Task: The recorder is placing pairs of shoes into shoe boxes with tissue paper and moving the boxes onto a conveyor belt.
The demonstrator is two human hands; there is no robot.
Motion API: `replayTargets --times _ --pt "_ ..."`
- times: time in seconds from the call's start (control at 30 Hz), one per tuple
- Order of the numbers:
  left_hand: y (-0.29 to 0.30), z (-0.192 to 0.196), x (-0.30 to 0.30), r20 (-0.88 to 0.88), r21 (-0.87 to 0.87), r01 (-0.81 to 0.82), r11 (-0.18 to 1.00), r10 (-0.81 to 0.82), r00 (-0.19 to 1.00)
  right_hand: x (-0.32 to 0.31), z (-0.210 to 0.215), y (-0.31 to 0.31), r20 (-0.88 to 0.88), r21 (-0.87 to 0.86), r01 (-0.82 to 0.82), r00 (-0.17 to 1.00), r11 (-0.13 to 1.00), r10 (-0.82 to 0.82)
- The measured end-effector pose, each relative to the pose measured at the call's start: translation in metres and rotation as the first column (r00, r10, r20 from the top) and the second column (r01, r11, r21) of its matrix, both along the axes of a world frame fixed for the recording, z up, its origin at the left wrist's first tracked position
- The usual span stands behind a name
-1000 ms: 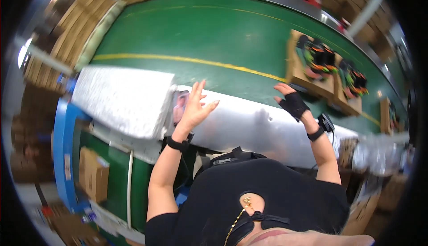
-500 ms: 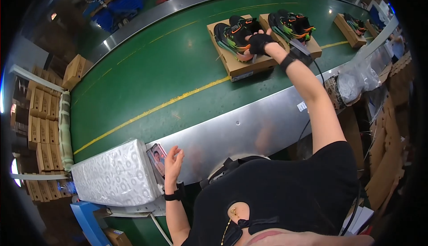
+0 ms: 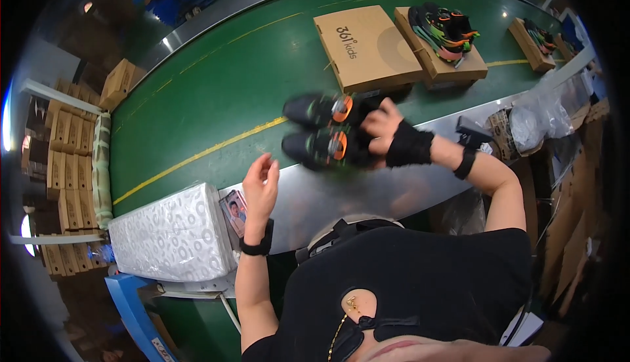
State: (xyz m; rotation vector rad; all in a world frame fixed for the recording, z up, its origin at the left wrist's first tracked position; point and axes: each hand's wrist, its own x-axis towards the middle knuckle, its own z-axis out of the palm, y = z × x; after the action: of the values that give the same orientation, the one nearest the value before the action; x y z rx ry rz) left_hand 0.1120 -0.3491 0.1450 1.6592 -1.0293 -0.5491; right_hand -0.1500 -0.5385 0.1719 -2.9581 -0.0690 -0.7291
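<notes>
A pair of black sneakers point(image 3: 312, 149) with orange and green trim, blurred by motion, hangs over the near edge of the green conveyor belt point(image 3: 223, 113). My right hand point(image 3: 387, 129), in a black fingerless glove, grips both shoes at their heel ends, toes pointing left. To the left of the toes, my left hand point(image 3: 260, 188) is raised with its fingers apart and nothing in it. Beyond the shoes lies a closed brown shoebox point(image 3: 374, 44), its lid now bare. Beside that box, another pair of sneakers point(image 3: 446, 31) rests on a second shoebox point(image 3: 462, 70).
A steel ledge point(image 3: 420, 185) runs along the near side. A stack of patterned white wrapping paper point(image 3: 164, 231) sits at left, with several stacked boxes point(image 3: 72, 178) behind it. Farther right are another box with shoes point(image 3: 535, 40) and clear plastic bags point(image 3: 531, 122).
The near pair of sneakers has come off its box lid, carried toward me and left by my right hand. My left hand has risen a little toward the shoes.
</notes>
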Motion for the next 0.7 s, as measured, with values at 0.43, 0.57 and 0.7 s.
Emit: replayTargets --times 0.43,0.57,0.7 --pt "-0.059 -0.037 -0.062 0.062 0.423 0.362 0.83 -0.426 0.903 0.06 -0.055 -0.068 -0.285 0.369 0.259 0.946 0.892 -0.157" --pt "-0.063 -0.036 -0.061 0.029 0.416 0.345 0.841 -0.391 0.92 0.069 -0.131 -0.113 -0.041 -0.123 0.778 0.616 0.616 -0.787" --pt "-0.07 -0.047 -0.05 -0.013 0.385 0.323 0.865 -0.344 0.939 0.079 -0.141 -0.105 0.011 -0.059 0.813 0.581 0.579 -0.814"
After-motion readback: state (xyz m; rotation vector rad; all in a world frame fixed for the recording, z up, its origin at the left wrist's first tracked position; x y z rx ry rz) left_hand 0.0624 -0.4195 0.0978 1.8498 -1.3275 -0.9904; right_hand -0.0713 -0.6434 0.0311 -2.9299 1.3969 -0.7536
